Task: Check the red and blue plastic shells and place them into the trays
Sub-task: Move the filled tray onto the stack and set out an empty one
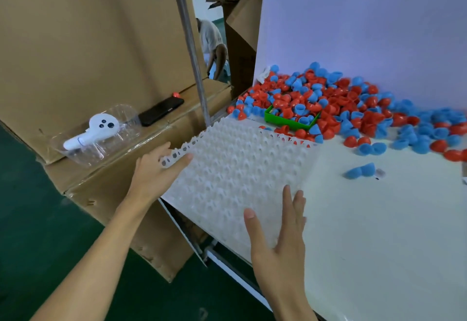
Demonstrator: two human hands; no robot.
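Note:
A white translucent plastic tray (235, 176) with rows of raised pegs lies over the left front corner of the white table (379, 232). My left hand (156, 171) holds its left edge, thumb on top and fingers beneath. My right hand (278, 232) rests flat on the tray's near right corner, fingers straight. A big heap of red and blue plastic shells (341, 103) covers the back of the table. Two blue shells (360, 171) lie apart on the table, right of the tray.
A small green bin (290, 118) sits in the heap behind the tray. Cardboard boxes (101, 184) stand at the left, carrying a white handheld device (93, 131) in clear packaging and a black phone (161, 110). A metal pole (192, 47) rises beside the table. A person bends in the background.

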